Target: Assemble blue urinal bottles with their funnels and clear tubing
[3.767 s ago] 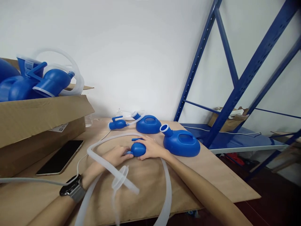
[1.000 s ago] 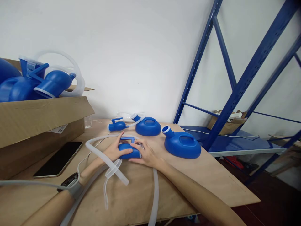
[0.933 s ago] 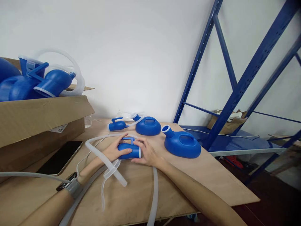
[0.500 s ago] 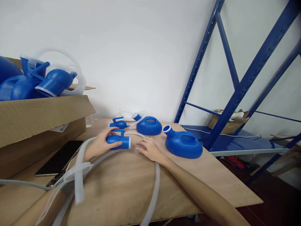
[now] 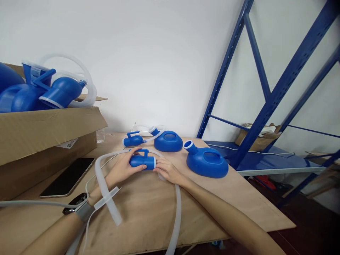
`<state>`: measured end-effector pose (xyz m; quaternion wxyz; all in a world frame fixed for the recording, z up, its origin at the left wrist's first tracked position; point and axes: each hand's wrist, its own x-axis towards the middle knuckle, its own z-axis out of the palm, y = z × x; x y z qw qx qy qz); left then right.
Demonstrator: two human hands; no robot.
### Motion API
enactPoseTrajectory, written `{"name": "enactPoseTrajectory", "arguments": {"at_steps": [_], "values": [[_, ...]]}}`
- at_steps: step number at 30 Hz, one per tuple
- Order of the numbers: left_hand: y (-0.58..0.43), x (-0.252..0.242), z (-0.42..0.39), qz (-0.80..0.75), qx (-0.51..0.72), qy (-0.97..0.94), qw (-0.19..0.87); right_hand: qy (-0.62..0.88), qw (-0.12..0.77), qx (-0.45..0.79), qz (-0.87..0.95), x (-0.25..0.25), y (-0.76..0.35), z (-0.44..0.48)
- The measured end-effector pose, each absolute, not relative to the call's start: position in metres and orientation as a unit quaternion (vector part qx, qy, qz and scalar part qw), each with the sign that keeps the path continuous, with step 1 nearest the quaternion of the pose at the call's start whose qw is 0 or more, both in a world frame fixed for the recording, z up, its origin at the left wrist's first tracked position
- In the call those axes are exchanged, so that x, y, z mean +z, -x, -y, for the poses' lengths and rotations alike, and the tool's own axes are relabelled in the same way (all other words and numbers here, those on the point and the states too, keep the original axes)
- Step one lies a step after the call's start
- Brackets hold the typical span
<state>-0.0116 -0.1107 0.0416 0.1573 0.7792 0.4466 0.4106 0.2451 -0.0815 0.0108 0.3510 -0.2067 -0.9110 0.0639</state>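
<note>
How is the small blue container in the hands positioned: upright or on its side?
On its side: the left hand holds the container with its white rim facing the right hand.

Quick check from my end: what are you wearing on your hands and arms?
No gloves on the left hand or right hand, and no sleeves in view. The left wrist has a dark-faced watch with a grey band; a pale cable passes by it. Nothing shows on the right wrist.

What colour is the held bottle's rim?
The rim is white; the head view shows it best.
</note>
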Motion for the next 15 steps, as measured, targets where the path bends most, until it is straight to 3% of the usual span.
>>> {"name": "enactPoseTrajectory", "arguments": {"at_steps": [7, 15], "values": [[0.016, 0.043, 0.103, -0.435, 0.421, -0.761, 0.235, 0.166, 0.422, 0.073, 0.888, 0.008, -0.241, 0.088], [0.018, 0.045, 0.101, -0.414, 0.416, -0.751, 0.302, 0.156, 0.433, 0.041, 0.887, 0.008, -0.239, 0.094]]}}
